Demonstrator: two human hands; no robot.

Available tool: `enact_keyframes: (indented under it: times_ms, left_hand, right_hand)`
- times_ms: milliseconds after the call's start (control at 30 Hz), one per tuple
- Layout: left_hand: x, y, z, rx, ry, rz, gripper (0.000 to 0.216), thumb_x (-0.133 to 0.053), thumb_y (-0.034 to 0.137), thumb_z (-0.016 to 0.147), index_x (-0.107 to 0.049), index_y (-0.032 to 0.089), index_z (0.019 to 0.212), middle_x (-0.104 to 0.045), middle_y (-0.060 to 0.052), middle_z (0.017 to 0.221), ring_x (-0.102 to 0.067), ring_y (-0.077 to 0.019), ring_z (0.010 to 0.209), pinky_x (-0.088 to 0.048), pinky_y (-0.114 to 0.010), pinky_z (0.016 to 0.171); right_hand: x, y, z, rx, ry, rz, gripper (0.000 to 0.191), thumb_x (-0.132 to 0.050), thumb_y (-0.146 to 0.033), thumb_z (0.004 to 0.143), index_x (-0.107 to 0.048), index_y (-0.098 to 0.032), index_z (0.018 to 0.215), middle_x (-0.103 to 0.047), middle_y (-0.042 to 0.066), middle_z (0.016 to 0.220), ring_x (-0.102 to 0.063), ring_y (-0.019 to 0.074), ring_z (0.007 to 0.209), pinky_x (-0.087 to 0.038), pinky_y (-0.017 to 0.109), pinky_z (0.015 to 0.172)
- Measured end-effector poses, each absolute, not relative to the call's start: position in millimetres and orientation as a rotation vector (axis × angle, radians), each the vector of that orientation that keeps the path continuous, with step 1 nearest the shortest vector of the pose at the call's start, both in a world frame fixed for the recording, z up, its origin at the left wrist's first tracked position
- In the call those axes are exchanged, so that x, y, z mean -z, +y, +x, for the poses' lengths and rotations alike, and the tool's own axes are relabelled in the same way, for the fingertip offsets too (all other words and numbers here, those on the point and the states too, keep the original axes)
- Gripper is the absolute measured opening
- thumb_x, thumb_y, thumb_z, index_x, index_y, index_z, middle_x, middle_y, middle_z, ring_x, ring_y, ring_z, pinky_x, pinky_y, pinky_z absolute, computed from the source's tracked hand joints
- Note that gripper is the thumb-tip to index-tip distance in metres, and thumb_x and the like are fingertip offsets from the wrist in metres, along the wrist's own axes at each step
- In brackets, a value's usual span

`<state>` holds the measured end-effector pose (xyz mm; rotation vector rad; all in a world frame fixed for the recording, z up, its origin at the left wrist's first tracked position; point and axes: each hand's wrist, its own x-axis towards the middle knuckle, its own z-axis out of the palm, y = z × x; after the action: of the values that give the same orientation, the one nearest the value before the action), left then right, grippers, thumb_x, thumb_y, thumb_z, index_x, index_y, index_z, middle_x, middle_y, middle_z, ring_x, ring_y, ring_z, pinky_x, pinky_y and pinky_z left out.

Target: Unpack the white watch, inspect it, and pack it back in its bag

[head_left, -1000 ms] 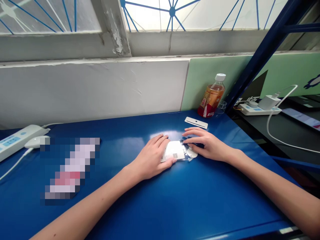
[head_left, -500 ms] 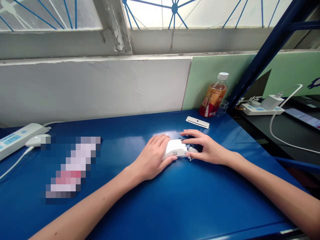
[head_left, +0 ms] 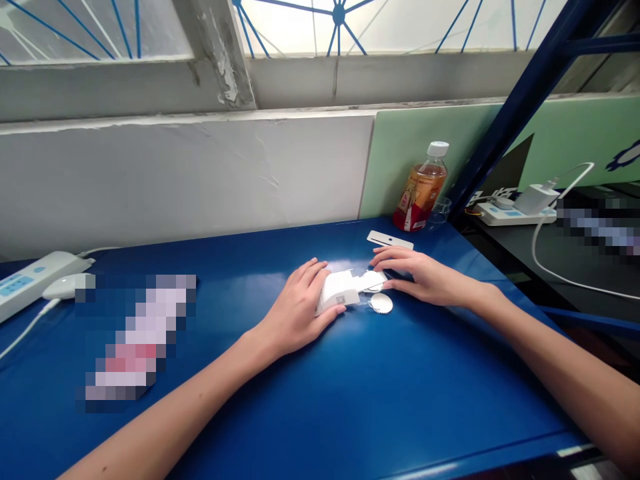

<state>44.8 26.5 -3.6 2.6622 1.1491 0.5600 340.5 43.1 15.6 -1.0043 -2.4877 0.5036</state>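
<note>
My left hand [head_left: 301, 300] lies over a small white box [head_left: 340, 288] on the blue tabletop, its thumb along the near side and fingers across the far side. A small printed square shows on the box's near face. From the box's right end, white pieces and clear film stick out. My right hand [head_left: 417, 275] pinches a round white tag [head_left: 374, 281] at that end between thumb and fingers; the fingertips partly cover it. A second round white disc [head_left: 381, 304] lies flat on the table just in front. Behind the right hand rests a flat white slotted strip [head_left: 390, 240].
A drink bottle [head_left: 421, 190] with a white cap and a clear cup [head_left: 440, 210] stand at the back right. A blurred-out phone-like object [head_left: 143, 333] and a white power strip [head_left: 37, 280] lie on the left. Another power strip [head_left: 515, 213] with a charger sits beyond the blue frame.
My right hand has moved slightly away from the box, bringing the round tag out of its end. A second disc now shows plainly on the table. My left hand stays on the box.
</note>
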Motion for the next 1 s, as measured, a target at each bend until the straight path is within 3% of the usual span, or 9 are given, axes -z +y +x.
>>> enact_keyframes:
  times_ms: [200, 367, 533, 733, 867, 1000]
  left_hand:
    - [5.9, 25.6, 44.1, -0.555, 1.097, 2.646, 0.058, -0.05, 0.048, 0.097, -0.038, 0.013, 0.141, -0.045, -0.022, 0.147, -0.035, -0.0344, 0.142, -0.035, -0.054, 0.114]
    - [2.3, 25.4, 45.7, -0.573, 1.052, 2.64, 0.052, -0.052, 0.049, 0.095, -0.043, 0.016, 0.134, -0.052, -0.019, 0.14, -0.042, -0.0339, 0.137, -0.038, -0.054, 0.112]
    - [1.4, 26.4, 47.3, -0.528, 1.123, 2.644, 0.053, -0.057, 0.051, 0.092, -0.049, 0.015, 0.13, -0.056, -0.017, 0.136, -0.044, -0.036, 0.135, -0.034, -0.056, 0.113]
    - [3.7, 27.3, 45.8, -0.511, 1.166, 2.646, 0.058, -0.055, 0.054, 0.093, -0.048, 0.014, 0.134, -0.054, -0.018, 0.14, -0.041, -0.0355, 0.138, -0.032, -0.054, 0.115]
    - [3.5, 27.6, 45.4, -0.512, 1.155, 2.637, 0.057, -0.055, 0.054, 0.093, -0.048, 0.015, 0.134, -0.054, -0.017, 0.141, -0.041, -0.0351, 0.138, -0.032, -0.054, 0.115]
    - [2.9, 27.0, 45.7, -0.497, 1.158, 2.629, 0.061, -0.056, 0.054, 0.092, -0.047, 0.015, 0.137, -0.051, -0.018, 0.143, -0.039, -0.0368, 0.139, -0.031, -0.056, 0.115]
  right_hand:
    - [-12.0, 32.5, 329.6, -0.467, -2.425, -1.029, 0.036, -0.067, -0.035, 0.088, -0.065, -0.025, 0.122, -0.054, 0.013, 0.141, -0.05, 0.0326, 0.131, -0.044, 0.052, 0.107]
    - [1.7, 25.3, 313.6, -0.426, -2.449, -1.046, 0.038, -0.064, -0.04, 0.09, -0.063, -0.022, 0.124, -0.055, 0.017, 0.14, -0.051, 0.0328, 0.131, -0.045, 0.052, 0.105]
    - [-3.1, 25.3, 312.8, -0.353, -2.47, -1.023, 0.025, -0.06, -0.036, 0.092, -0.064, -0.021, 0.112, -0.055, 0.016, 0.14, -0.053, 0.0322, 0.128, -0.048, 0.051, 0.101]
    - [-16.9, 34.7, 331.6, -0.197, -2.444, -1.184, 0.026, -0.044, -0.033, 0.099, -0.065, -0.02, 0.107, -0.073, 0.011, 0.102, -0.069, 0.0269, 0.09, -0.054, 0.041, 0.078]
    - [-19.9, 37.3, 337.8, -0.332, -2.114, -1.284, 0.025, -0.063, -0.046, 0.088, -0.068, -0.021, 0.091, -0.074, 0.005, 0.084, -0.067, 0.0215, 0.071, -0.05, 0.033, 0.065]
    - [-15.2, 34.7, 329.3, -0.578, -1.841, -1.289, 0.035, -0.076, -0.052, 0.074, -0.067, -0.018, 0.071, -0.065, 0.002, 0.065, -0.057, 0.0166, 0.057, -0.044, 0.03, 0.053]
